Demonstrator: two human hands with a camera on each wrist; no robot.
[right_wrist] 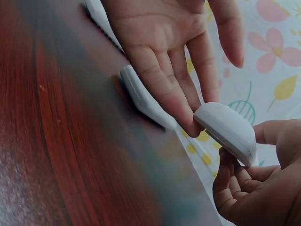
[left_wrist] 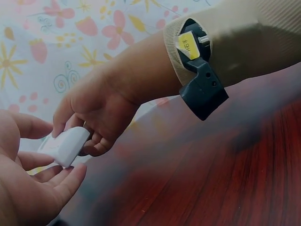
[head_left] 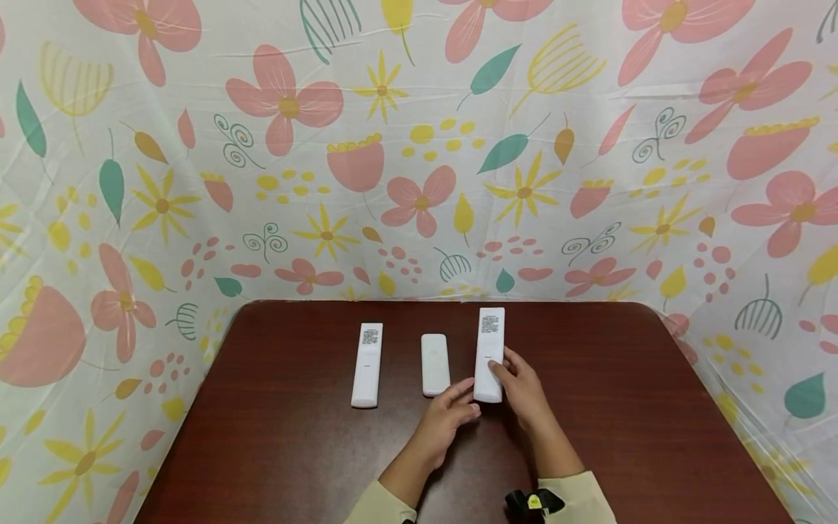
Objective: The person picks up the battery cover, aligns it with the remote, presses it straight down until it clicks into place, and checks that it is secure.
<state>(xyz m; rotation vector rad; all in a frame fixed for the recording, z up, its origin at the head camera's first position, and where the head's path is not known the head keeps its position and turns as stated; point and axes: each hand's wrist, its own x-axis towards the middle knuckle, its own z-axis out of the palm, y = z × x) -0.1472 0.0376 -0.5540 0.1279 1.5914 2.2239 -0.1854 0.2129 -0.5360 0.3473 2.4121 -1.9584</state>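
A long white remote control (head_left: 489,356), its printed label facing up, is raised off the table in my right hand (head_left: 527,389). The right thumb presses on its upper face, and the fingers curl beneath it, as the right wrist view shows. My left hand (head_left: 440,422) is beside the remote's lower end, fingers mostly straight. In the right wrist view, the fingertips of the left hand (right_wrist: 162,52) reach the edge of the held remote (right_wrist: 228,132). A shorter white remote control (head_left: 435,364) lies on the table just left of it.
Farther left on the brown table (head_left: 275,437) lies another long white remote control (head_left: 366,365) with a printed label. A flower-patterned cloth (head_left: 419,145) hangs behind the table and along both sides. A black wrist strap (head_left: 533,502) sits at the right sleeve.
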